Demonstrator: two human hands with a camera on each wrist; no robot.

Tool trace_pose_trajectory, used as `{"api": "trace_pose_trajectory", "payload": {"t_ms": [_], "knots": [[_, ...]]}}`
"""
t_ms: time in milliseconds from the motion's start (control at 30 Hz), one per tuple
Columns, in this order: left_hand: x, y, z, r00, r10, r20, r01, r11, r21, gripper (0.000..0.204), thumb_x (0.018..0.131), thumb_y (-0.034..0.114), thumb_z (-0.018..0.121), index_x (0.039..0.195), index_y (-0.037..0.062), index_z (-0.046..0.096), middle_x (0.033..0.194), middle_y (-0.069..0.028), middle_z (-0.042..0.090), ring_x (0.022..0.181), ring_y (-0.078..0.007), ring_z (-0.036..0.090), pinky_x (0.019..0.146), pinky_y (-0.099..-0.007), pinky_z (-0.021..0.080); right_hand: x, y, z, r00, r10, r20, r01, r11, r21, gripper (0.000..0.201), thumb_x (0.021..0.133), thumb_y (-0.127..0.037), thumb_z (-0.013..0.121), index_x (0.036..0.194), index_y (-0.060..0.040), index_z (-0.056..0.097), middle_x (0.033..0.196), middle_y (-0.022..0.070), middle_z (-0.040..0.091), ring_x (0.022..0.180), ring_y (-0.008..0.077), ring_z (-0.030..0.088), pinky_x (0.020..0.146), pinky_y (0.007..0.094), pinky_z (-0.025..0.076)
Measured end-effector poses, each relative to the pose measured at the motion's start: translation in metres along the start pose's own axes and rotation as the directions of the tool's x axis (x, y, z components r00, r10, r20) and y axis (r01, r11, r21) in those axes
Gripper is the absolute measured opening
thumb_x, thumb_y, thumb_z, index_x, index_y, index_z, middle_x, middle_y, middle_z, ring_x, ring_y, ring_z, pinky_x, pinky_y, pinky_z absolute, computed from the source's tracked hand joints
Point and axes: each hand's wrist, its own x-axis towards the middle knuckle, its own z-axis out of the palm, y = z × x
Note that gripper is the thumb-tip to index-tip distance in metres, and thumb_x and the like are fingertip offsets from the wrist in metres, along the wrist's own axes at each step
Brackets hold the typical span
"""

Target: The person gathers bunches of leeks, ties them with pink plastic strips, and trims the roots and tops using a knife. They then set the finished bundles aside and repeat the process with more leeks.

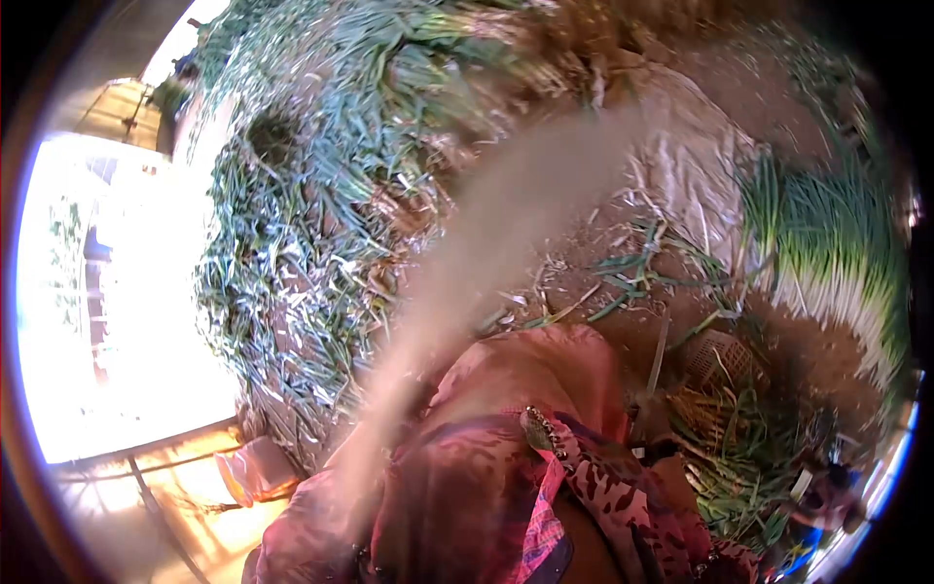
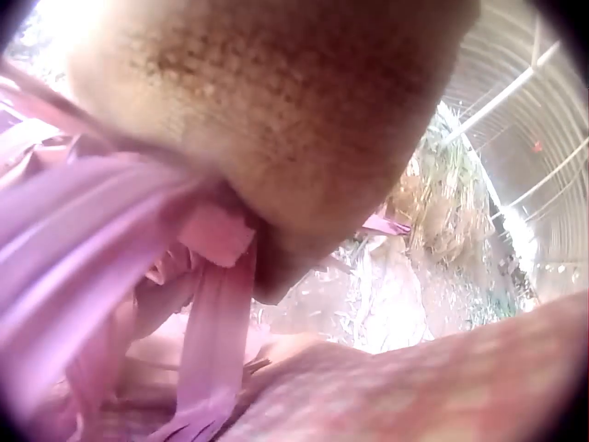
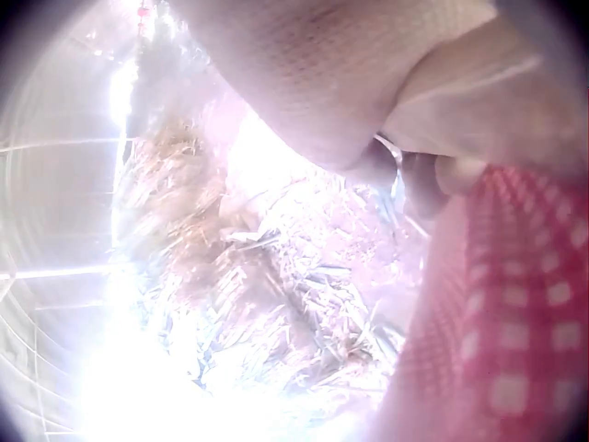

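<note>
Along the left side of the dirt floor (image 1: pixel 808 341), a big messy heap of green onions (image 1: pixel 321 214) lay spread out. By the right edge, a neat row of onions (image 1: pixel 817 243) lay with its white ends side by side. A pale sheet (image 1: pixel 681 136) was on the floor between them. Near the sheet was a basket with holes (image 1: pixel 715 360).

Pink strips (image 2: pixel 216 341) were bunched up right against the left hand (image 2: pixel 276 110), and some hung down. The ends of its fingers were hidden, so I cannot tell if they were apart or clamped on the strips.

The right hand (image 3: pixel 340 83) was just beside red and white checked cloth (image 3: pixel 515 304). Something thin and shiny (image 3: pixel 397 170) was next to its fingers. They were too blurry for me to tell if they gripped it.
</note>
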Motion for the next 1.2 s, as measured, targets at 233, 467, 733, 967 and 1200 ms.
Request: {"api": "trace_pose_trajectory", "payload": {"t_ms": [233, 467, 733, 967, 1200], "knots": [[0.015, -0.139, -0.169, 0.946, -0.257, -0.196, 0.178, 0.920, -0.348, 0.027, 0.085, 0.030, 0.072, 0.089, 0.0045, 0.069, 0.069, -0.0008, 0.063, 0.060, -0.0145, 0.058, 0.056, -0.0316, 0.047, 0.046, -0.013, 0.246, 0.996, 0.063, 0.066, -0.057, 0.995, -0.081, 0.007, 0.093, -0.014, 0.058, 0.093, -0.0071, 0.056, 0.068, 0.0009, 0.054, 0.055, 0.0121, 0.051, 0.051, 0.0274, 0.043], [0.022, -0.200, -0.299, 0.860, -0.272, -0.431, -0.029, 0.818, -0.574, 0.026, 0.085, 0.030, 0.073, 0.086, 0.0035, 0.071, 0.069, 0.0021, 0.062, 0.060, -0.0085, 0.052, 0.055, -0.0289, 0.043, 0.062, -0.053, 0.410, 0.988, 0.142, 0.066, -0.128, 0.975, -0.179, 0.013, 0.092, -0.021, 0.063, 0.098, -0.0104, 0.058, 0.066, -0.0008, 0.052, 0.052, 0.0124, 0.050, 0.048, 0.0297, 0.043], [0.080, -0.192, -0.355, 0.932, -0.116, -0.344, -0.078, 0.862, -0.500, 0.020, 0.086, 0.026, 0.071, 0.092, 0.0068, 0.069, 0.072, 0.0034, 0.059, 0.064, -0.0072, 0.051, 0.056, -0.0270, 0.042, 0.134, -0.083, 0.528, 0.985, 0.167, 0.037, -0.147, 0.935, -0.322, 0.016, 0.092, -0.023, 0.064, 0.096, -0.0075, 0.059, 0.068, 0.0014, 0.057, 0.051, 0.0146, 0.051, 0.050, 0.0299, 0.043], [0.149, -0.164, -0.470, 0.919, -0.347, -0.190, 0.222, 0.849, -0.479, 0.030, 0.082, 0.031, 0.074, 0.089, 0.0027, 0.072, 0.077, 0.0000, 0.066, 0.072, -0.0105, 0.056, 0.065, -0.0305, 0.048, 0.192, -0.165, 0.703, 0.962, 0.206, 0.177, -0.151, 0.947, -0.284, 0.026, 0.091, -0.028, 0.068, 0.101, -0.0045, 0.063, 0.076, 0.0062, 0.067, 0.056, 0.0140, 0.059, 0.051, 0.0315, 0.048], [0.277, -0.257, -0.530, 0.955, -0.022, -0.297, -0.110, 0.901, -0.420, 0.019, 0.084, 0.020, 0.073, 0.093, 0.0033, 0.072, 0.080, 0.0031, 0.065, 0.068, -0.0085, 0.055, 0.062, -0.0278, 0.045, 0.259, -0.256, 0.842, 0.948, 0.169, 0.269, -0.088, 0.953, -0.289, 0.024, 0.092, -0.028, 0.067, 0.096, -0.0046, 0.062, 0.073, 0.0054, 0.065, 0.053, 0.0144, 0.057, 0.049, 0.0301, 0.048]]}}
